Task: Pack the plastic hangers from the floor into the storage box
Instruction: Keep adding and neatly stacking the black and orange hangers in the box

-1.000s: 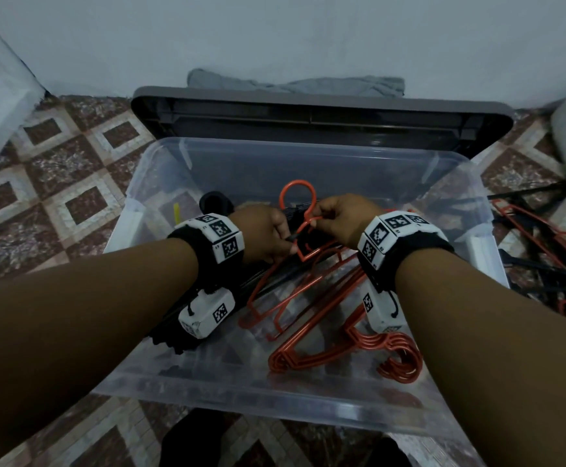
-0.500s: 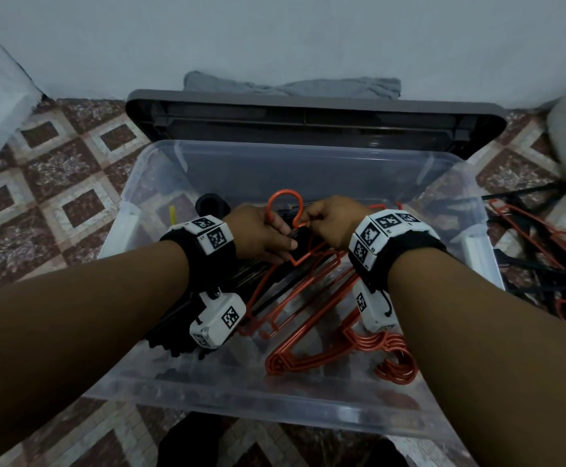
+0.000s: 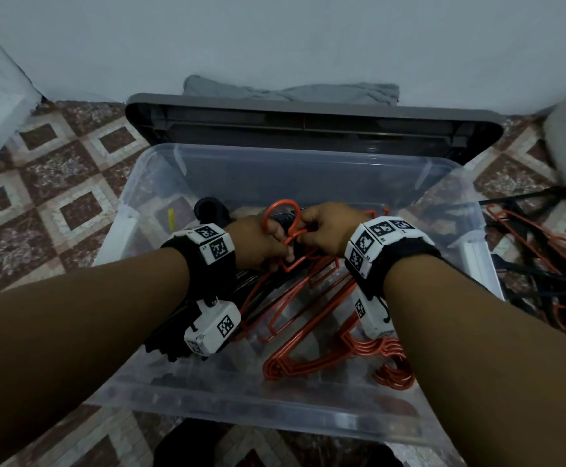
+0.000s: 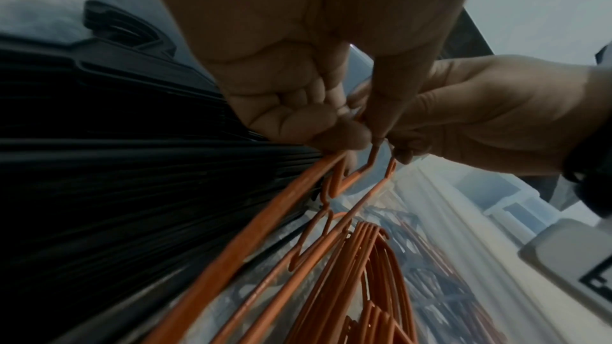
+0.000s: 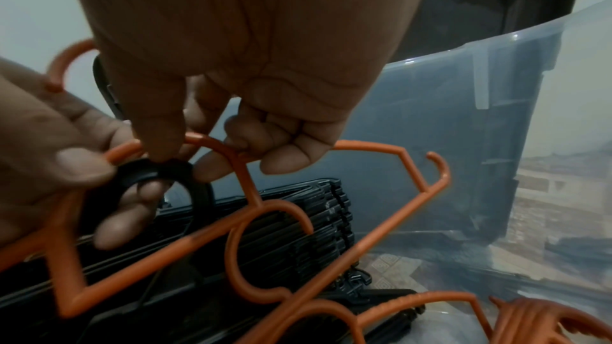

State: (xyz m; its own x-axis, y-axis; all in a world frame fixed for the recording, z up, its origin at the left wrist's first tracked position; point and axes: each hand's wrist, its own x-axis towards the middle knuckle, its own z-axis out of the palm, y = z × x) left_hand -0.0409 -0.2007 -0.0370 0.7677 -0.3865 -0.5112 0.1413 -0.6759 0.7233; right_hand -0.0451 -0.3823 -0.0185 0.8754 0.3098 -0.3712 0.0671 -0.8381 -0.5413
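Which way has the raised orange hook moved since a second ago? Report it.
Yes. The orange hook shifted left and nearer the person, away from the storage box's far rim.

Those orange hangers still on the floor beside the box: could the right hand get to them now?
Probably not yet: the right hand grips an orange hanger inside the storage box, whose wall stands between it and the floor hangers.

floor hangers [image 3: 544,251]: cut off right | black hangers [image 3: 173,332]: behind forearm

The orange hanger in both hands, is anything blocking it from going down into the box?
The orange hanger is hooked up with a black hanger at the fingers; otherwise the box is open, lid off.
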